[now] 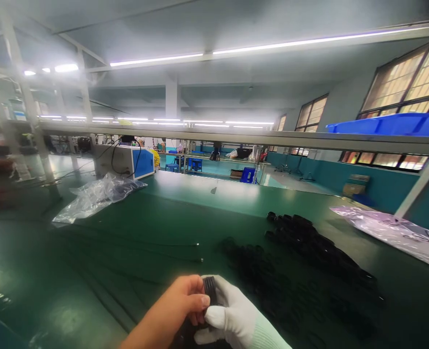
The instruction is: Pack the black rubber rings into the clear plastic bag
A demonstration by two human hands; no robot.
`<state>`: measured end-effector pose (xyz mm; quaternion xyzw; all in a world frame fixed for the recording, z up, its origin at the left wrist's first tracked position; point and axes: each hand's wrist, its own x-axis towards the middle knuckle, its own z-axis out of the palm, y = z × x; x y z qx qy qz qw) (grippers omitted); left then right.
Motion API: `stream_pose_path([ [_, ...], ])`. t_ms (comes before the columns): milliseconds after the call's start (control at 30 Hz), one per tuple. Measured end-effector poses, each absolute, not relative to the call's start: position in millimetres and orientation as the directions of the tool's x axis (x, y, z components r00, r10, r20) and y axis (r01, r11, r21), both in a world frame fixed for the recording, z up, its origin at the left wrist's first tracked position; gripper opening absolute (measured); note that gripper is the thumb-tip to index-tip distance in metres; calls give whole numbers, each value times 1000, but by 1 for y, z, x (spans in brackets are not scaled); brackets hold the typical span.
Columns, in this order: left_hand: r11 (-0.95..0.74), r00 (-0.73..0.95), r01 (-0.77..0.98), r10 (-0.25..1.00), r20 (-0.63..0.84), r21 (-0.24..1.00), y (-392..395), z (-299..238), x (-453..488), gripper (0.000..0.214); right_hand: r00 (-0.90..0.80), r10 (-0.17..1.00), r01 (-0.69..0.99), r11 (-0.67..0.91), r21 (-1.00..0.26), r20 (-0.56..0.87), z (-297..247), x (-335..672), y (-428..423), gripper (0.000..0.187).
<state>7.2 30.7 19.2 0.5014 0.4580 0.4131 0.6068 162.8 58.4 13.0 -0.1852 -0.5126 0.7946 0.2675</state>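
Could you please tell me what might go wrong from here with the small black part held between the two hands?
The small black ribbed part is pinched only by the fingers of the bare left hand and the white-gloved right hand, so it could slip onto the green table surface. The loose heap of black rings lies close beside the right hand; a careless sweep might scatter them.

The left hand (180, 308), at 7 o'clock in the view, is ungloved, and no sleeve shows on its forearm. The right hand (232, 317), at 5 o'clock, wears a white knit glove with a pale green ribbed cuff.
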Motion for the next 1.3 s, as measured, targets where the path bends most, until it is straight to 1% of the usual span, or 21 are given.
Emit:
stream_pose_path([
  [67,128,177,112,973,-146,985,31,21,5,15,-783,621,-255,-362,-897,-27,11,162,59,46],
  [100,74,107,225,989,-100,971,30,22,4,13,-784,620,-266,-379,-887,-30,10,162,59,46],
  [167,-76,-10,452,996,91,889,28,23,5,14,-786,617,-276,-407,-871,-40,8,159,60,48],
  [233,-216,-3,599,962,272,771,25,23,7,32,-780,624,-273,-413,-869,-52,6,157,60,50],
  [267,-256,27,638,950,312,727,24,21,8,37,-775,629,-267,-407,-873,-56,6,156,60,50],
  [367,-320,63,690,920,387,649,26,10,8,37,-758,648,-251,-390,-886,-70,5,155,59,51],
  [433,-372,56,676,887,459,636,30,0,7,37,-762,644,-245,-385,-890,-69,4,156,59,52],
  [533,-427,17,608,850,527,669,38,-11,6,33,-781,623,-266,-381,-886,-34,4,156,60,52],
  [633,-402,-43,563,858,512,722,45,-7,7,30,-796,605,-311,-425,-850,-11,2,158,62,54],
  [667,-381,-48,549,875,483,744,46,-2,5,29,-813,582,-317,-461,-829,-12,1,160,62,52],
  [733,-314,-16,481,931,366,819,46,10,-3,26,-845,535,-341,-544,-767,-3,0,163,63,42],
  [767,-280,26,415,955,296,866,45,17,-9,27,-859,512,-354,-591,-725,2,-1,164,63,39],
  [833,-218,167,235,969,182,947,44,27,-22,34,-884,467,-373,-679,-632,21,-1,165,62,39],
  [900,-170,342,63,930,138,983,43,31,-33,42,-912,408,-356,-741,-569,40,1,163,61,45],
  [967,-142,443,-16,886,134,990,42,30,-37,46,-931,364,-313,-766,-561,22,4,160,59,48],
  [1000,-144,443,7,888,126,989,42,30,-35,44,-923,384,-304,-747,-591,-11,5,158,58,47],
  [1067,-173,332,165,937,111,971,43,28,-30,41,-859,504,-293,-629,-720,-91,7,154,57,41],
  [1133,-190,198,327,972,130,926,44,27,-26,39,-758,640,-270,-484,-833,-126,8,151,55,44],
  [1167,-193,144,354,978,151,915,45,25,-26,38,-729,673,-267,-446,-854,-124,8,150,54,46],
  [1233,-199,59,334,980,190,921,44,19,-31,35,-720,686,-318,-461,-828,-106,8,151,51,45],
  [1300,-179,-46,354,977,208,918,41,7,-42,39,-705,706,-363,-444,-819,-71,11,158,50,43],
])
